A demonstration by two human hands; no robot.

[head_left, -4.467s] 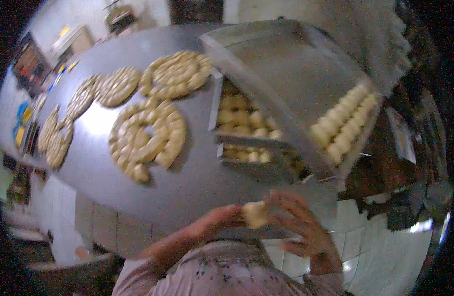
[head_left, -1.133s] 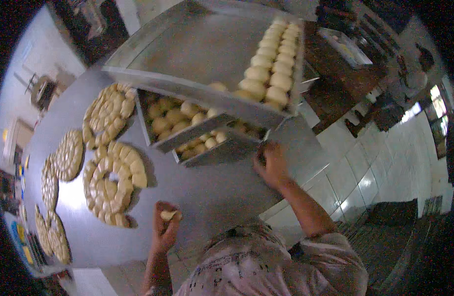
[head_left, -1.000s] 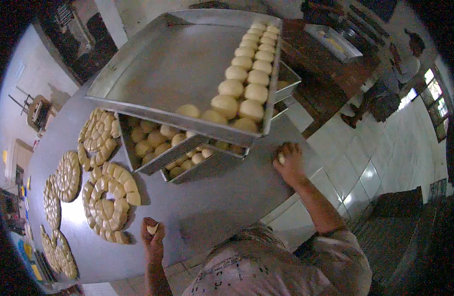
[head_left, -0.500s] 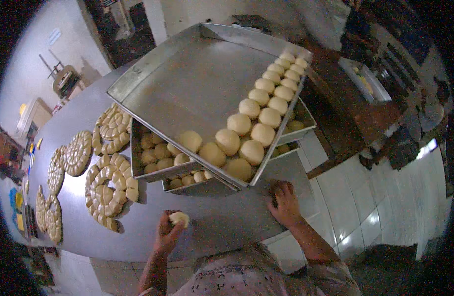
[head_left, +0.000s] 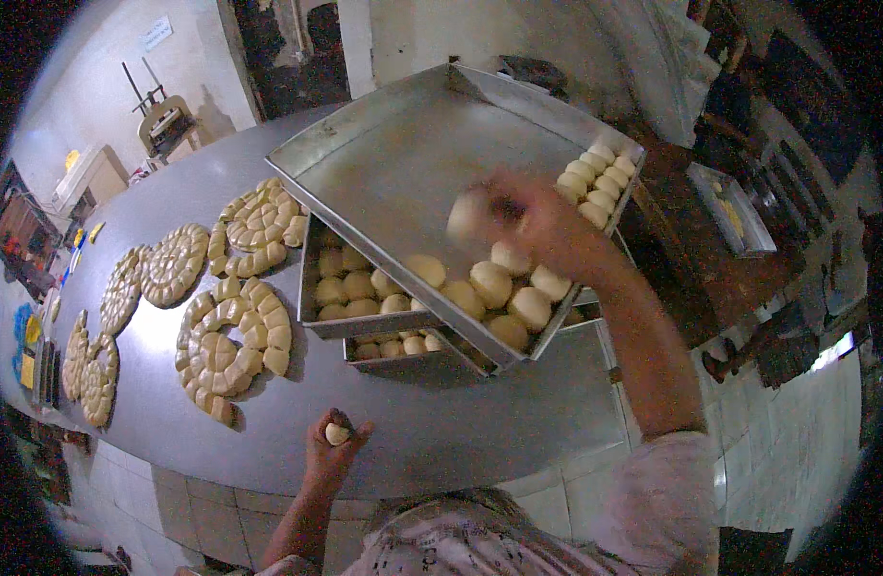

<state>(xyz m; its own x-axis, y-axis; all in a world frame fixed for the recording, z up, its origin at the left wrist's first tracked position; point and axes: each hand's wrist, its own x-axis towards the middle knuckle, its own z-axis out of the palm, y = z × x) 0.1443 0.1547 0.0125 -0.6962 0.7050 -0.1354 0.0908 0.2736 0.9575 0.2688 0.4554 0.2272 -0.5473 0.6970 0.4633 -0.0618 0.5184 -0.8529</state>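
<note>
My right hand (head_left: 537,226), blurred by motion, is above the top metal tray (head_left: 365,182) with a pale dough ball (head_left: 467,219) at its fingertips. Under and beside it, rows of smooth round dough balls (head_left: 490,284) line the tray's right side and near corner; my forearm hides part of them. My left hand (head_left: 328,456) is low over the near side of the table, fingers curled round a small dough piece (head_left: 337,435). To its left on the metal table lies a coil of cut dough pieces (head_left: 232,346).
Beneath the tilted top tray sit further trays (head_left: 365,326) of dough balls, stacked crosswise. More dough coils (head_left: 176,264) cover the left of the table (head_left: 432,432). A small tray (head_left: 729,211) rests on a dark wooden surface at the right.
My right hand has risen from the table's near right side to over the top tray, a dough ball at its fingers. My left hand keeps its dough piece. The whole view has shifted.
</note>
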